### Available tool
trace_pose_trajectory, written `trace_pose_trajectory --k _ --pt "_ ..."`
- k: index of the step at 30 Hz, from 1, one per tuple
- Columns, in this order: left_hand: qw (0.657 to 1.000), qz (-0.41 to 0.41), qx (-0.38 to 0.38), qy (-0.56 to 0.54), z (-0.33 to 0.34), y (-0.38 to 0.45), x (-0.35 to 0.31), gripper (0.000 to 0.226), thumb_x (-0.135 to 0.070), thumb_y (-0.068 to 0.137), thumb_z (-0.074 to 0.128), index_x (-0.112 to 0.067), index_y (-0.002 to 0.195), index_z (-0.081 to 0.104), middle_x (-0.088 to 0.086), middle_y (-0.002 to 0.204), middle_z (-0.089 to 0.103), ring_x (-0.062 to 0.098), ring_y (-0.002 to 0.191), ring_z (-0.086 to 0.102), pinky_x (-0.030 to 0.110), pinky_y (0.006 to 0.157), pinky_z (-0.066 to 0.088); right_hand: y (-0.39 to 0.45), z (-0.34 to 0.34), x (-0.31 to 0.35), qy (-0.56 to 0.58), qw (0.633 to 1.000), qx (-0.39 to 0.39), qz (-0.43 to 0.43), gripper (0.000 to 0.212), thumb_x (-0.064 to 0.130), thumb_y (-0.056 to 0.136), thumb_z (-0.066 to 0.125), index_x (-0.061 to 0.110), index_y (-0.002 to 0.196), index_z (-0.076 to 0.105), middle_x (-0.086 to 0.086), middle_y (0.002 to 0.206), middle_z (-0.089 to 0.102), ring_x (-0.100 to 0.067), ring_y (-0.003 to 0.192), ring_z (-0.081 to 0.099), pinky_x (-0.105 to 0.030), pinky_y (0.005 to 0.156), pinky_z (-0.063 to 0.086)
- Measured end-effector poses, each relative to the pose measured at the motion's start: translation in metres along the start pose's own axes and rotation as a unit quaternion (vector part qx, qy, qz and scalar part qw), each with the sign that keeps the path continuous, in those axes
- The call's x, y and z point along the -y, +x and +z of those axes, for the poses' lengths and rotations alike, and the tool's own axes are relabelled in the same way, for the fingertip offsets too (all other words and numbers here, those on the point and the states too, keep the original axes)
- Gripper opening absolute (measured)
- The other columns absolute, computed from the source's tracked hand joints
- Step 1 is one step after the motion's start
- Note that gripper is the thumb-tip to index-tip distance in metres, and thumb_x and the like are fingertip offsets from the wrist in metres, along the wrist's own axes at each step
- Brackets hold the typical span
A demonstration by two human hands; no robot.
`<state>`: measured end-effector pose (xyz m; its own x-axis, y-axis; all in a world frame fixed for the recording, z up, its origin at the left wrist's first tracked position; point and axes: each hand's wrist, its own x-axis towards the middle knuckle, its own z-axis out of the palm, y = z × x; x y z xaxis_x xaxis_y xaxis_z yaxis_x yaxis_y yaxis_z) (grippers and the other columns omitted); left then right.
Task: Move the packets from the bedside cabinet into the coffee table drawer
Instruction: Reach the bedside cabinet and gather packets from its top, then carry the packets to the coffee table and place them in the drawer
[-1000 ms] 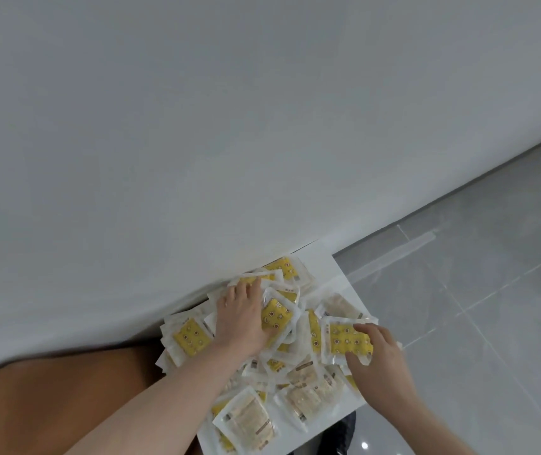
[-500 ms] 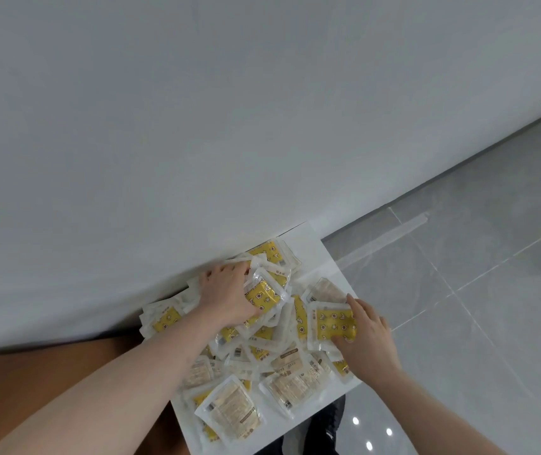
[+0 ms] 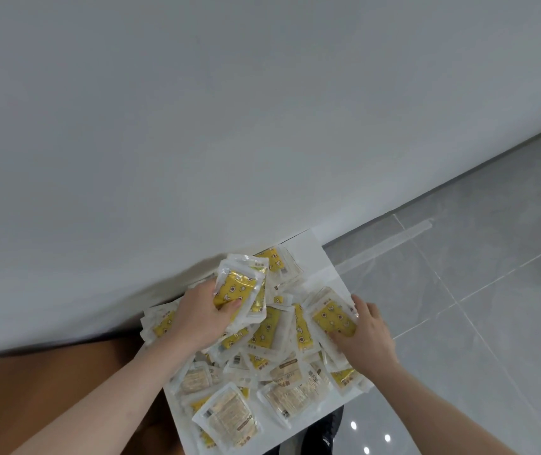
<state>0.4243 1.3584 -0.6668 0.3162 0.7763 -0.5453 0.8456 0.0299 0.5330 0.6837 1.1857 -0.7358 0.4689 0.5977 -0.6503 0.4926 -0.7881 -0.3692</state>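
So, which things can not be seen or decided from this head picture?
- Coffee table drawer: not in the head view at all.
- Printed text on the packets: too small and blurred to read.
- Packet count: they overlap, and the left hand and right hand cover some.
- Packets under the left hand's raised packet: hidden by it.
- Bedside cabinet: only its white top shows; its near end is cut by the bottom edge.

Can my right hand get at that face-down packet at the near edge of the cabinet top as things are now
Probably not yet. The right hand is already gripping a yellow packet. The face-down packet lies uncovered on top of the pile, so nothing else blocks it.
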Motion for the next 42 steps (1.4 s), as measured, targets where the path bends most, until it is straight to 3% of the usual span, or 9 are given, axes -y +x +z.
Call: trace_pose_trajectory --k 3,7,14,17,26,30,34,37,42 --pt "0.997 -0.032 -0.022 -0.065 -0.009 -0.013 0.005 0.007 -0.036 0.096 0.069 -0.029 0.095 0.071 -0.009 0.088 0.076 0.008 0.078 0.070 0.042 0.078 0.060 0.007 -0.004 0.003 -0.019 0.999 0.035 0.018 0.084 0.041 0.087 0.074 0.027 0.159 0.032 0.003 0.151 0.043 -0.023 0.134 0.050 -0.037 0.096 0.055" --pt "0.990 -0.051 -0.024 -0.132 -0.016 -0.028 0.008 0.010 -0.032 0.098 0.069 -0.040 0.103 0.073 -0.024 0.100 0.076 -0.002 0.091 0.070 0.034 0.085 0.057 0.014 -0.008 0.010 -0.008 0.999 0.022 0.044 0.062 0.043 0.081 0.079 0.026 0.137 0.056 0.005 0.126 0.061 -0.023 0.126 0.052 -0.044 0.099 0.055" --pt "0.986 -0.048 -0.029 -0.155 -0.030 -0.055 -0.007 0.016 -0.025 0.098 0.070 -0.038 0.106 0.074 -0.022 0.104 0.076 -0.001 0.098 0.071 0.029 0.085 0.054 0.006 -0.024 0.018 0.151 0.986 0.018 0.062 0.013 0.034 0.088 0.074 0.031 0.097 0.065 0.006 0.093 0.070 -0.016 0.080 0.071 -0.039 0.068 0.064" --pt "0.988 -0.054 -0.027 -0.142 -0.036 -0.073 -0.023 0.015 -0.027 0.098 0.070 -0.039 0.105 0.074 -0.024 0.103 0.076 -0.003 0.096 0.070 0.028 0.084 0.054 -0.015 -0.041 0.018 0.223 0.972 0.001 0.080 0.012 0.033 0.092 0.070 0.031 0.099 0.060 0.006 0.087 0.072 -0.013 0.071 0.071 -0.030 0.053 0.056" --pt "0.989 -0.051 0.011 -0.136 -0.075 -0.186 -0.127 0.007 -0.033 0.097 0.068 -0.039 0.099 0.072 -0.027 0.099 0.074 -0.007 0.088 0.068 0.027 0.075 0.054 -0.181 -0.143 0.013 0.399 0.911 -0.001 0.102 0.014 0.020 0.097 0.061 0.030 0.104 0.069 0.009 0.089 0.078 -0.009 0.081 0.075 -0.023 0.064 0.056" --pt "0.989 -0.032 0.054 -0.135 -0.084 -0.236 -0.171 0.008 -0.035 0.097 0.068 -0.036 0.105 0.069 -0.013 0.104 0.075 0.002 0.097 0.068 0.033 0.088 0.054 -0.260 -0.180 0.005 0.446 0.890 0.002 0.093 0.016 0.019 0.098 0.064 0.030 0.107 0.070 0.012 0.090 0.079 -0.007 0.080 0.076 -0.020 0.058 0.058" --pt "0.987 -0.014 0.096 -0.127 -0.084 -0.267 -0.204 0.019 -0.035 0.096 0.065 -0.020 0.106 0.070 -0.005 0.095 0.076 0.004 0.082 0.069 0.035 0.082 0.054 -0.329 -0.201 -0.006 0.492 0.865 -0.055 0.076 0.018 0.021 0.098 0.066 0.035 0.109 0.071 0.014 0.095 0.079 -0.005 0.084 0.076 -0.021 0.062 0.058" --pt "0.982 0.027 0.154 -0.109 -0.078 -0.281 -0.225 0.023 -0.035 0.097 0.064 -0.016 0.106 0.071 0.006 0.101 0.076 0.026 0.092 0.073 0.049 0.090 0.056 -0.374 -0.204 -0.014 0.525 0.841 -0.109 0.081 0.018 0.023 0.099 0.067 0.037 0.108 0.071 0.014 0.097 0.079 -0.005 0.086 0.076 -0.021 0.063 0.059" --pt "0.967 0.100 0.233 -0.033 -0.064 -0.296 -0.252 0.026 -0.036 0.097 0.063 -0.012 0.103 0.069 0.007 0.093 0.075 0.025 0.085 0.071 0.041 0.083 0.055 -0.435 -0.184 -0.029 0.558 0.799 -0.196 0.110 0.018 0.024 0.098 0.068 0.036 0.110 0.073 0.011 0.101 0.080 -0.008 0.090 0.077 -0.027 0.070 0.061"
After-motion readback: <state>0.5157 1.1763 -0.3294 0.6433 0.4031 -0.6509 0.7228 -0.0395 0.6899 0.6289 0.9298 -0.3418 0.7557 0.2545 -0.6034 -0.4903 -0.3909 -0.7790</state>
